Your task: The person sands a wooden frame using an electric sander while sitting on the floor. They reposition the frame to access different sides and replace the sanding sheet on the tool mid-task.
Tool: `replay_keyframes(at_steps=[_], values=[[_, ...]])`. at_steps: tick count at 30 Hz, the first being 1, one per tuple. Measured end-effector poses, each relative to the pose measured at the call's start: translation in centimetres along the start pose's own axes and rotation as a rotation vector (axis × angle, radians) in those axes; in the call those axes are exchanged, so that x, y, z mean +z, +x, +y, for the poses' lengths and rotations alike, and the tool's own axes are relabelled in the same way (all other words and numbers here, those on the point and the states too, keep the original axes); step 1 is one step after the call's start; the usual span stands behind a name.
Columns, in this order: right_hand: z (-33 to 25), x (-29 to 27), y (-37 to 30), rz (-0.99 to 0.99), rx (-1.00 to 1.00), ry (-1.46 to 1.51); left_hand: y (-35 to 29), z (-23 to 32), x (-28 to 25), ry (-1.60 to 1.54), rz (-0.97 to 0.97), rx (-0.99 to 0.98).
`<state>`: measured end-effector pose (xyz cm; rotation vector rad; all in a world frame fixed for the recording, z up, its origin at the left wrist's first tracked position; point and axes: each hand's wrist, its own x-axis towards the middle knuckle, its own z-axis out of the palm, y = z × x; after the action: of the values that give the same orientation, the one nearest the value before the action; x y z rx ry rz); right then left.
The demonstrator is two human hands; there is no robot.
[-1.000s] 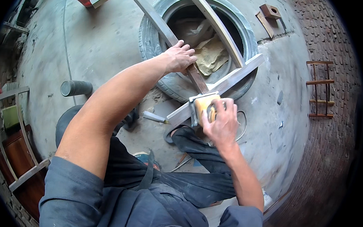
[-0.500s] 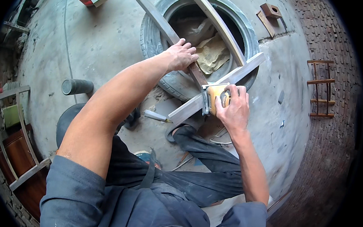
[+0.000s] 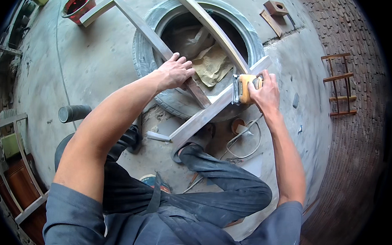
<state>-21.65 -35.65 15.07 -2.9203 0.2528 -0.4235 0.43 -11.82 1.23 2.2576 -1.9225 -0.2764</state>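
A pale wooden frame [image 3: 196, 121] of joined bars lies across a large dusty tyre [image 3: 143, 60]. My left hand [image 3: 176, 72] is closed around one of the inner bars, above the tyre's near left side. In my right hand [image 3: 267, 93] is a yellow power sander [image 3: 244, 88], gripped by its body. Its flat pad is against the crossbar nearest me, close to where a long side bar meets that crossbar. Inside the tyre lies crumpled brown paper [image 3: 212, 65]. My fingertips under the bar are hidden.
A red bucket [image 3: 80, 10] stands at the far left, near a frame end. A dark cylinder [image 3: 74, 113] lies beside my left arm. A pale cord [image 3: 258, 141] loops below the sander. At the far right are a wooden block [image 3: 276, 8] and a small wooden rack [image 3: 340, 85].
My right hand has slid the sander along the crossbar, away from the inner bar toward the side bar. My left hand keeps its hold. The whole view has shifted somewhat.
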Motion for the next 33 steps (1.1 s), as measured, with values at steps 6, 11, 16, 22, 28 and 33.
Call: replay_keyframes(at_steps=[6,11,16,22,28,33], values=[[-6.2,2.0,-3.9,-0.004,-0.026,0.062,-0.4,-0.6,0.4,0.006,0.018,0.005],[-5.7,1.9,-3.6,0.022,-0.215,-0.02,-0.3,-0.2,0.8,0.034,0.016,0.008],[0.9,1.5,-0.3,0.137,-0.273,0.042,0.0,-0.4,0.5,-0.021,0.009,0.034],[-2.9,3.7,-4.1,-0.046,-0.201,-0.066,-0.2,-0.5,0.7,-0.005,-0.021,0.025],[-9.8,3.6,-6.8,0.129,-0.3,0.01,-0.3,-0.4,0.2,0.013,0.01,0.027],[-2.6,2.5,-3.1,-0.005,-0.219,0.032,-0.2,-0.1,0.2,0.019,0.019,0.036]])
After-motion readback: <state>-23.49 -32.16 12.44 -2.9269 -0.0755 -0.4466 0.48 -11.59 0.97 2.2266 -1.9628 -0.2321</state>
